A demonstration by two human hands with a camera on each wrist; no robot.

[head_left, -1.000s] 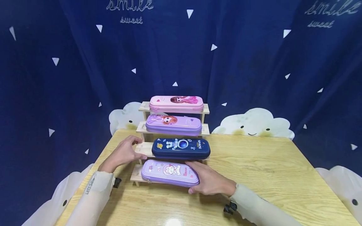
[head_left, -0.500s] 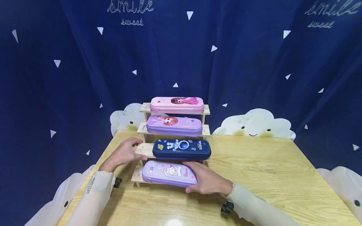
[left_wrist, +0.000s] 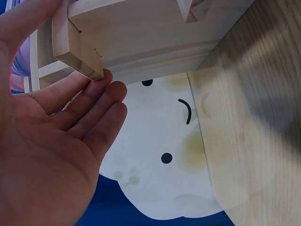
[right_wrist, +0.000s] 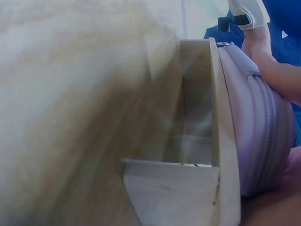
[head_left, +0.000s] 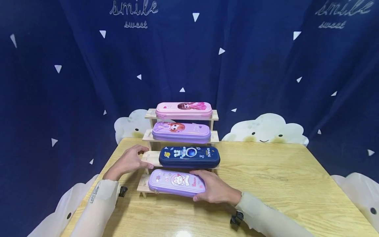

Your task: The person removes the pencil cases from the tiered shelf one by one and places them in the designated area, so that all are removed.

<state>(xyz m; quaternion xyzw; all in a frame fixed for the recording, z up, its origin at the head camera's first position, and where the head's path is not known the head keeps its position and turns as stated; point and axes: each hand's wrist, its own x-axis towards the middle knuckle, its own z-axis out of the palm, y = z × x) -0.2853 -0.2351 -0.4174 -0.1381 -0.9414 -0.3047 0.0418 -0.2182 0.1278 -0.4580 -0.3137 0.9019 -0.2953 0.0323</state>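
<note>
Shifted leftward, the right hand [head_left: 217,188] grips a lilac rabbit-printed case [head_left: 167,181], left hand [head_left: 129,161] apparently pinching a shelf [head_left: 153,157].

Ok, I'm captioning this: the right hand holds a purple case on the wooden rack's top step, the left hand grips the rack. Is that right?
Not the top: the head view shows the right hand holding the purple case on the bottom step. The left hand does grip the wooden rack.

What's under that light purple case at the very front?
Under the light purple case is the lowest wooden board, its bare left end showing. The stretch beneath the case is covered, so I can't see it; in the head view, the right hand hides the board's other end.
</note>
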